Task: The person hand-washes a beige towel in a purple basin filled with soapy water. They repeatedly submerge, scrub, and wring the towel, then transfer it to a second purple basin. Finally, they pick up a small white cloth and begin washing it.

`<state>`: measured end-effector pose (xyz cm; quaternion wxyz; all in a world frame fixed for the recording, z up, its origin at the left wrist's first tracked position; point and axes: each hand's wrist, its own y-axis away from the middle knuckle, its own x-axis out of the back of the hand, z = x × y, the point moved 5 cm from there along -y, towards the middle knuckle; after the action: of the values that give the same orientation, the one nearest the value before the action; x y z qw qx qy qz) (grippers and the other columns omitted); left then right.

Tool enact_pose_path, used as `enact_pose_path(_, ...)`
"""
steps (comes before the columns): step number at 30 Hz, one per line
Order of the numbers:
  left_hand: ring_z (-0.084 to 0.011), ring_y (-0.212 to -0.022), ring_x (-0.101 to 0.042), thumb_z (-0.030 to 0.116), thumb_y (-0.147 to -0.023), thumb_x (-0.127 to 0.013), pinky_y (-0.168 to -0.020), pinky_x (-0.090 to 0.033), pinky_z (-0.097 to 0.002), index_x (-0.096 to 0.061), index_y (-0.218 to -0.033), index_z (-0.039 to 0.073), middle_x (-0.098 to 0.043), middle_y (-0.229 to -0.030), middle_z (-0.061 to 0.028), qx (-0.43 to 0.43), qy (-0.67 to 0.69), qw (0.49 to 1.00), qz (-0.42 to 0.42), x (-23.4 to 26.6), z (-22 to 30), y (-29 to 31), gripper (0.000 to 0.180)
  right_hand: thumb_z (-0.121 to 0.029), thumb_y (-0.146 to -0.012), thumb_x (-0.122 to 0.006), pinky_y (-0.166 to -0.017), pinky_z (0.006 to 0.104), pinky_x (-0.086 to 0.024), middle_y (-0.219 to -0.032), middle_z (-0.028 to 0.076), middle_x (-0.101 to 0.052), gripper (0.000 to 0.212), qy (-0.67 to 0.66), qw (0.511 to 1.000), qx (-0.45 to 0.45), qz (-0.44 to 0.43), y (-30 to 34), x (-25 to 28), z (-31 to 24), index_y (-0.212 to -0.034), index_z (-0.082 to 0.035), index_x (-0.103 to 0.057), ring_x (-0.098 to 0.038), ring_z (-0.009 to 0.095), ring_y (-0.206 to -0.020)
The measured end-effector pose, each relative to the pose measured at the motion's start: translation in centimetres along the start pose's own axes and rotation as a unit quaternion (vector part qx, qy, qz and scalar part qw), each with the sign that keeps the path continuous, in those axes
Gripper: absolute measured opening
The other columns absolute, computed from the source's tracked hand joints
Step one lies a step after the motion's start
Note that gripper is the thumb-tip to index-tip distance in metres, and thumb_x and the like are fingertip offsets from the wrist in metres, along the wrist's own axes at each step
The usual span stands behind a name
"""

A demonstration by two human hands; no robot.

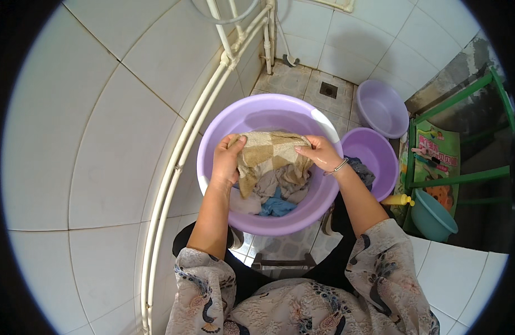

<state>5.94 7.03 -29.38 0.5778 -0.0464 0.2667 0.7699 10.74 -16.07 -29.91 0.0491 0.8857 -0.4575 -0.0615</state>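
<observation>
Both my hands are up over the large purple washbasin (268,226), holding a brown-and-cream checked towel (273,151) stretched between them. Left hand (226,161) has the towel's left corner: thumb on the front, fingers bent behind it, closed on the fabric. Right hand (323,154) pinches the right end the same way, thumb lying flat across the front, other fingers mostly hidden behind. Towel's upper edge runs roughly level from hand to hand; one left-hand fold hangs down inside the basin, and the lower right part drops to the laundry, where I can't tell if it touches.

In the basin under it: greyish-beige garment (293,188), blue cloth (278,206) at the near side, pale cloth (243,203) to the left. Bracelet (339,166) on my right wrist.

Right of the washbasin, a smaller purple basin (375,146) with dark cloth (362,172) in it; farther back, a lilac basin (382,107) near the wall. Yellow bottle (396,200) lies near right, beside a teal basin (434,218) and a green frame (464,177). White pipes (182,151) along the left wall, floor drain (328,89) on the far side.
</observation>
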Motion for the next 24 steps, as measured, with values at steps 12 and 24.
enact_pose_path(12,-0.0123,-0.085,-0.059,0.0,-0.068,-0.062,-0.081,-0.047,-0.0272,-0.06,-0.105,-0.002,-0.064,-0.092,-0.0059,0.019,-0.248,0.949,-0.195,-3.5,0.0,2.0,0.037,-0.02,-0.083,-0.068,-0.074,0.0225,-0.046,-0.092,0.0,-0.06,0.033,0.028,0.993,0.04,-0.104,-0.7,-5.4,-4.3,-0.107,0.001,-0.058,-0.052,0.006,-0.084)
enact_pose_path(24,-0.0281,-0.089,-0.059,0.022,-0.089,-0.054,-0.082,-0.049,-0.0432,-0.05,-0.112,0.003,-0.059,-0.098,-0.0143,0.051,0.199,0.979,-0.019,-2.4,0.9,1.4,0.029,-0.005,-0.079,-0.052,-0.067,0.0243,-0.046,-0.086,0.005,-0.064,0.016,-0.2,0.976,0.045,0.074,0.0,-3.2,-0.7,-0.092,-0.001,-0.061,-0.058,0.01,-0.08)
